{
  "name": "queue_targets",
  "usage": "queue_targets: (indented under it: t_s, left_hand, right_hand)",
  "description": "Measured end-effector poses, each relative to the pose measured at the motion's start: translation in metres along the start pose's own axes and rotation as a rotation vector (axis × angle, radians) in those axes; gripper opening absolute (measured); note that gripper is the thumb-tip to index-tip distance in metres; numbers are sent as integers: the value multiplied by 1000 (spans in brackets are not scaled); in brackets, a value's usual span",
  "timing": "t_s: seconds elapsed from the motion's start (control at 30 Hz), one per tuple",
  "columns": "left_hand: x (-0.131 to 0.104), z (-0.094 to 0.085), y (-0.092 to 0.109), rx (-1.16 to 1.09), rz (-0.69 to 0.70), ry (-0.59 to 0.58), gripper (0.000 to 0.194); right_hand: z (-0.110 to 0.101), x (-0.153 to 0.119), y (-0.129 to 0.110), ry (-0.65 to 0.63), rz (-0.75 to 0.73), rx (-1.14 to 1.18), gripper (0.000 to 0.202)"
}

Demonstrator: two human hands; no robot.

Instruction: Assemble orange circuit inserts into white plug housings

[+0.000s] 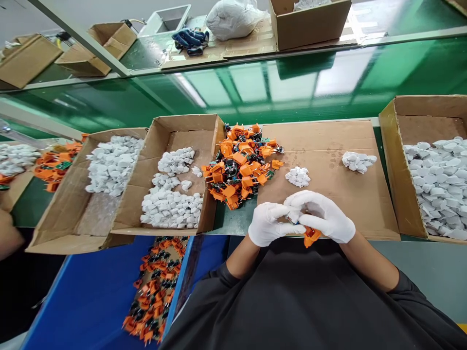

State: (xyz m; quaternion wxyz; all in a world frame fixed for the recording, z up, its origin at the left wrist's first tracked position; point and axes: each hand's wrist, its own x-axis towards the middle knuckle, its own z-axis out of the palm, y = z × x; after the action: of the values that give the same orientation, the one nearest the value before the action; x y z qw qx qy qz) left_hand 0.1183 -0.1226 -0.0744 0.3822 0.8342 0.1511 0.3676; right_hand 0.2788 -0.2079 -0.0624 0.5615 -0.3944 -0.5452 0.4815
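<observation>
White gloves cover both hands, which meet over the front edge of a flat cardboard sheet (328, 141). My right hand (324, 214) is closed on an orange part (312, 236), which hangs below its fingers. My left hand (268, 224) pinches a small white piece (294, 215) against the orange part, between the two hands. Where they join is partly hidden by fingers. Just beyond the hands lies a small pile of white pieces (297, 177). Another small white pile (359, 162) sits farther right. A heap of orange parts with circuit boards (241, 165) is at the left.
Cardboard boxes of white pieces stand at the left (160, 131) and right (404, 194). More orange parts (156, 287) lie low at the left, beside a blue surface (95, 291). A shelf behind holds a box (312, 26) and a plastic bag (233, 19). A person's arm (9, 236) shows far left.
</observation>
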Motion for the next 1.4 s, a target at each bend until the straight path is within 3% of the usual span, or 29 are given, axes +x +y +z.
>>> queue_targets:
  t_s: [0.17,0.27,0.47,0.57,0.73,0.9,1.03,1.13,1.23,1.4]
  left_hand:
    - [3,1,2,-155,-54,10,26]
    - [3,5,-1,-188,-19,44,19]
    - [-2,6,-4,24,51,57,24]
    - [-5,4,-4,120,63,10,34]
    - [-9,3,-5,243,59,-64,36]
    - [-12,3,-6,319,114,-66,35]
    - [-14,5,-3,403,78,-41,33]
    - [-13,7,0,323,27,-1,35]
    - [-10,9,1,185,71,53,44]
    - [-11,13,0,188,104,105,44]
  right_hand:
    - [0,-3,6,123,-15,-128,21]
    - [-2,-5,8,99,-52,-199,26]
    - [-7,-4,5,170,-75,-406,40]
    - [-3,-1,-1,154,-49,-524,35]
    - [1,-1,-9,159,-15,-588,29]
    - [3,-1,-10,170,-14,-596,29]
    - [5,1,-7,208,-41,-617,30]
    - [0,1,-6,156,-51,-570,29]
    - [-6,-1,-6,86,-7,-441,34]
    - [-8,-2,-2,109,34,-319,30]
